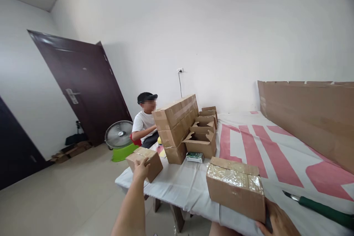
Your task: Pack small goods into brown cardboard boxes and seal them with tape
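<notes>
Your right grip (278, 218)—open—abuts the taped carton (235, 193), long axis extending left; your left grip (141, 169) lies spread atop another carton (155, 166).

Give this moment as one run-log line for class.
left hand: on left taped box | right hand: against end of right taped box | green-handled knife: lying on table near right hand

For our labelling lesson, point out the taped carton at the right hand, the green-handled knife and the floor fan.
Taped carton (236, 194), head view: front side.
Green-handled knife (322, 208), head view: handle.
Floor fan (121, 133), head view: centre hub.
</notes>
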`<state>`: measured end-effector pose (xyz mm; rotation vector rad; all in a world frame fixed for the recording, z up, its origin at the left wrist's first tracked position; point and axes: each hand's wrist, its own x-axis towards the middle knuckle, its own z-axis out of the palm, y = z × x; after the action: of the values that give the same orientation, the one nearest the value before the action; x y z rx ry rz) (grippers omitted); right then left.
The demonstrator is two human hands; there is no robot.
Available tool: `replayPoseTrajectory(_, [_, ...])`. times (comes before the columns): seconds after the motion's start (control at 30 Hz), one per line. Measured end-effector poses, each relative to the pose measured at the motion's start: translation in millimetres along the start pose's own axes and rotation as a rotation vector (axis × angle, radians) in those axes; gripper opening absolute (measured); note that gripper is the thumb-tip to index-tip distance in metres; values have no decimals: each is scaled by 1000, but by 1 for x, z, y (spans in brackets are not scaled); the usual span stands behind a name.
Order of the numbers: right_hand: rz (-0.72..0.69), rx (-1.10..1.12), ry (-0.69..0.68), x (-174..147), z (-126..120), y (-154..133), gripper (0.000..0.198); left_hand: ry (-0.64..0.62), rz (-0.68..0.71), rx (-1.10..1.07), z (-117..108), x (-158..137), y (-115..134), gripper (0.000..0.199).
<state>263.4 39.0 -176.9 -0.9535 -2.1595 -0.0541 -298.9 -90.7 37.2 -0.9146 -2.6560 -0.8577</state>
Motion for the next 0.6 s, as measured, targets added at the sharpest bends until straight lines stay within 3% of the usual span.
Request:
replayPoseTrajectory(0.17, [-14,-43,13,-2,1,0,59,-33,-6,-123,7,-21,-21,33])
replayPoseTrajectory(0.33, [-16,-37,-25,3,-6,-5,56,-106,93,-251,1,-67,-36,41])
replayPoseTrajectory(0.47, [9,-13,-27,7,-18,-16,52,-188,225,-341,4,-101,-36,44])
replayPoseTrajectory(0.6, [26,16,-36,7,-21,-22,53,-253,305,-430,4,-111,-26,40])
